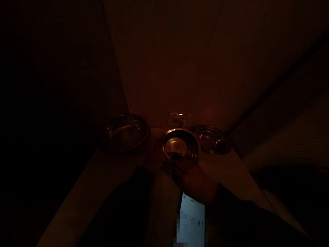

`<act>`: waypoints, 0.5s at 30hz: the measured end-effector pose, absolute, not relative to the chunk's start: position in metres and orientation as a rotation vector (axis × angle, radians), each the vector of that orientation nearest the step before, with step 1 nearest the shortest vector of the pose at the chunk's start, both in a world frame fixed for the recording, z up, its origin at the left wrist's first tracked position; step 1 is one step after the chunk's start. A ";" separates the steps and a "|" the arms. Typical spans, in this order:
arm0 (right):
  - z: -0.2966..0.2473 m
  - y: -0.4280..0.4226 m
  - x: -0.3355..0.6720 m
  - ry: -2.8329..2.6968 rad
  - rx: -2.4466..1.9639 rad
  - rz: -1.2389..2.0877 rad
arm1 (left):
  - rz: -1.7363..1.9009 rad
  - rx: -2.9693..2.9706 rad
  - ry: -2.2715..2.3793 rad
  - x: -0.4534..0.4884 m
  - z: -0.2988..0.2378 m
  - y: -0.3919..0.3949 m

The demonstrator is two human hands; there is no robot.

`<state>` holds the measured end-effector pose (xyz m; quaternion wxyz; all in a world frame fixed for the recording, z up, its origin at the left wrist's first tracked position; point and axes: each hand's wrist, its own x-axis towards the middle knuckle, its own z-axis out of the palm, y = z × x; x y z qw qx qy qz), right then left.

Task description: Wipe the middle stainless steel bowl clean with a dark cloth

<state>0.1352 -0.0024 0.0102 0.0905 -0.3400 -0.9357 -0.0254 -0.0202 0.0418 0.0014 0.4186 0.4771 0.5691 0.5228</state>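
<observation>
In very dim light, a shiny steel bowl (194,145) is at the middle of the table, its inside facing me. My left hand (155,157) is against the bowl's left side and appears to grip it; its fingers are mostly lost in shadow. Over the bowl's near rim reaches my right hand (189,175), with its fingers closed together and the tips inside. A thin pale edge shows at those fingertips, but I cannot make out what it belongs to. Below my right hand lies a phone (192,219) with its screen lit.
A wider steel dish (125,147) stands at the back left of the pale table (221,181). Another round steel dish (213,140) is at the back right. Behind the middle bowl, a socket plate (171,118) is set in the wall (164,68).
</observation>
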 end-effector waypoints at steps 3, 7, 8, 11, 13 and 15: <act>0.002 -0.007 0.109 -2.590 -1.124 -0.029 | 1.311 1.156 1.481 -0.020 -0.001 0.042; 0.003 -0.007 0.105 -2.585 -1.105 0.059 | 1.319 1.112 1.499 -0.023 -0.005 0.044; 0.005 -0.006 0.112 -2.630 -1.072 0.071 | 1.316 1.113 1.473 -0.023 -0.006 0.045; 0.011 -0.002 0.138 -2.776 -0.991 0.022 | 1.288 1.150 1.425 -0.023 -0.004 0.044; 0.013 0.001 0.152 -2.836 -0.977 -0.048 | 1.283 1.168 1.424 -0.022 -0.001 0.044; 0.012 0.001 0.157 -2.843 -0.964 -0.101 | 1.286 1.171 1.398 -0.021 0.002 0.043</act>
